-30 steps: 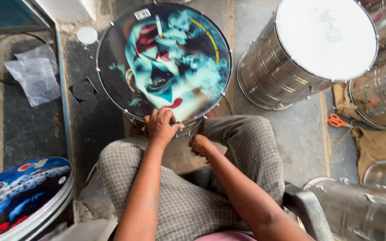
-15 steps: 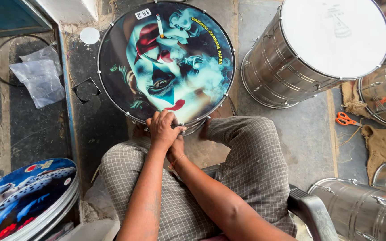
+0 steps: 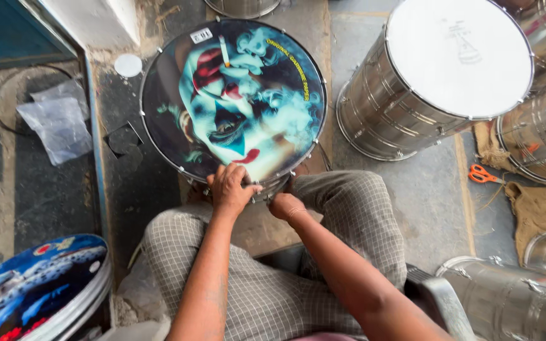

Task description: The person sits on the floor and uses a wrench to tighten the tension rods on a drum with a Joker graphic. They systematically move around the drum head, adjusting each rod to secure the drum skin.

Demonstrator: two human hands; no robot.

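A round drum (image 3: 159,88) with a printed clown-face head lies flat on the floor between my knees. My left hand (image 3: 230,188) grips its near rim, fingers curled over the metal hoop. My right hand (image 3: 284,203) sits just to the right, below the rim, its fingers tucked under the drum's edge and hidden. What the right hand holds cannot be seen. Both forearms reach down over my checked trousers.
A steel drum with a white head (image 3: 437,76) stands at the right, more steel shells (image 3: 538,132) beyond it. Orange scissors (image 3: 483,175) lie on the floor near burlap (image 3: 541,211). A blue printed drum head (image 3: 33,290) is at lower left, a plastic bag (image 3: 58,126) at left.
My right hand has moved from beside the left hand down under the drum's near rim. The left hand stays on the hoop. The view shifted slightly.
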